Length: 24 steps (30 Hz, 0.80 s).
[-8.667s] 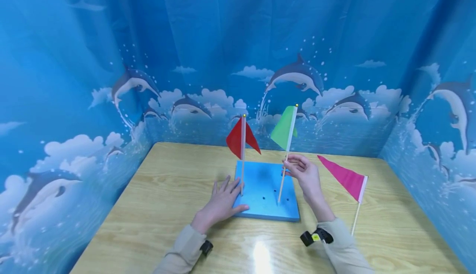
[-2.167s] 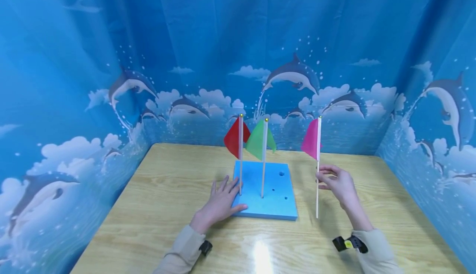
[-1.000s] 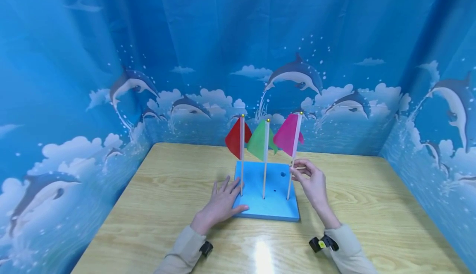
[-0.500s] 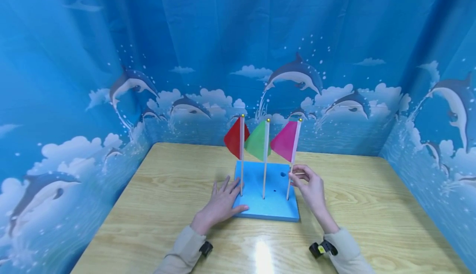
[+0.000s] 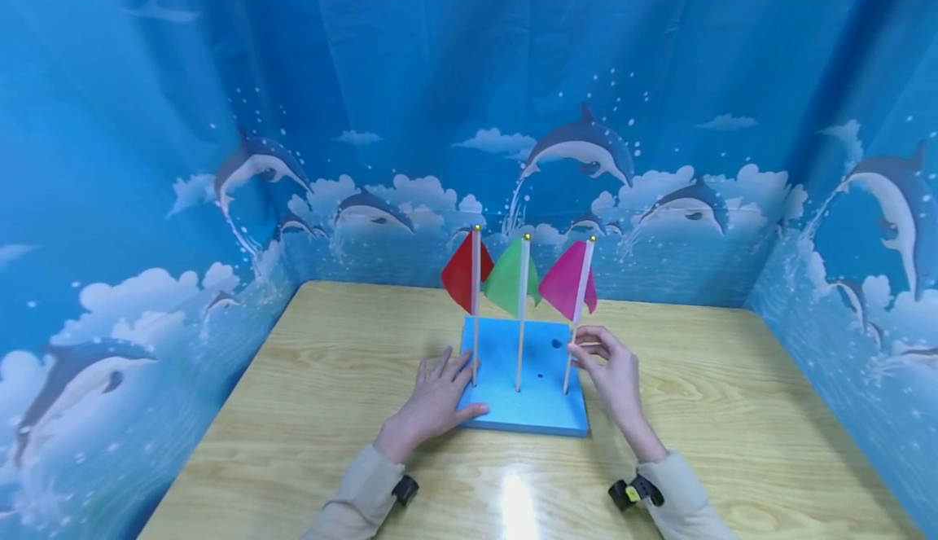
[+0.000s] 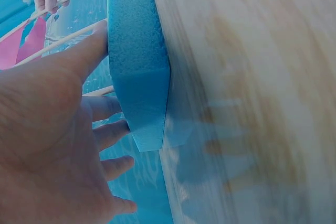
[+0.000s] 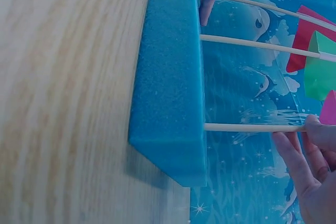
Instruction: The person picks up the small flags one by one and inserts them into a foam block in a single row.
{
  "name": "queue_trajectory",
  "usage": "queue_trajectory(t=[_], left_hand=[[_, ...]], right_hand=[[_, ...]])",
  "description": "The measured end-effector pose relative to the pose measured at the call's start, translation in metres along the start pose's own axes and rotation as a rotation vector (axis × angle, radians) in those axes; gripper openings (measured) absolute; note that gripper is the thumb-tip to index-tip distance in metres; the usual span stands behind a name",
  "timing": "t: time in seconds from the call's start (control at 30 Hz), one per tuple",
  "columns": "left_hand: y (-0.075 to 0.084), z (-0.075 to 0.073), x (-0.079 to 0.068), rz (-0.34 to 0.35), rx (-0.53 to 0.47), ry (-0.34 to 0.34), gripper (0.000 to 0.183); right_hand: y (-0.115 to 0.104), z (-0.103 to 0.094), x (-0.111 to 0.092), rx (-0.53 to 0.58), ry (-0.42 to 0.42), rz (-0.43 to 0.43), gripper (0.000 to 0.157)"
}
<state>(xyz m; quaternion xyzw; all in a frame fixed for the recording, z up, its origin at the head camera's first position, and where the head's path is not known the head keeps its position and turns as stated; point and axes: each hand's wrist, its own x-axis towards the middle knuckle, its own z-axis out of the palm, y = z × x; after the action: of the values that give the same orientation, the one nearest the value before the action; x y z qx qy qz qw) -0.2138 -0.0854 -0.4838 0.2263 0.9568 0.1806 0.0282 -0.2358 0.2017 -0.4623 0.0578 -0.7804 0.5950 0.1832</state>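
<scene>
A blue foam block [image 5: 506, 411] lies on the table with three small flags standing in it in a row. The red flag [image 5: 460, 275] is at the left, the green flag [image 5: 506, 279] in the middle, and the pink flag [image 5: 564, 283] at the right, leaning slightly right at its top. My right hand [image 5: 611, 365] pinches the pink flag's wooden stick [image 7: 247, 127] between thumb and fingers, below the cloth. With fingers spread, my left hand [image 5: 432, 401] rests on the block's left side, beside the red flag's stick.
Two holes show in the block's top, a larger hole [image 5: 557, 344] near the back right and a smaller hole [image 5: 540, 375]. Wood-grain table [image 5: 352, 336] surrounds the block. A blue dolphin-print curtain [image 5: 469, 100] hangs behind and at both sides.
The green flag went into the block's middle hole. The pink flag was picked up from the table at right, brought left into the right hole, and sank lower. My left hand stayed put.
</scene>
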Motion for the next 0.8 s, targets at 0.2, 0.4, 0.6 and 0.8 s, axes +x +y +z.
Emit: queue_trajectory(t=[0.2, 0.4, 0.6, 0.8], left_hand=[[-0.001, 0.001, 0.001, -0.005, 0.004, 0.001, 0.08], [-0.001, 0.001, 0.001, -0.01, 0.002, -0.008, 0.08], [-0.001, 0.0, 0.001, -0.008, 0.004, -0.005, 0.08], [0.0, 0.0, 0.001, -0.019, 0.008, -0.013, 0.081]], right_hand=[[-0.018, -0.001, -0.005, -0.018, -0.019, 0.02, 0.025], [-0.028, -0.002, -0.006, -0.04, -0.016, 0.03, 0.023], [-0.007, -0.002, 0.0, 0.002, -0.011, 0.04, 0.023], [-0.003, -0.001, 0.0, 0.041, -0.009, 0.008, 0.022]])
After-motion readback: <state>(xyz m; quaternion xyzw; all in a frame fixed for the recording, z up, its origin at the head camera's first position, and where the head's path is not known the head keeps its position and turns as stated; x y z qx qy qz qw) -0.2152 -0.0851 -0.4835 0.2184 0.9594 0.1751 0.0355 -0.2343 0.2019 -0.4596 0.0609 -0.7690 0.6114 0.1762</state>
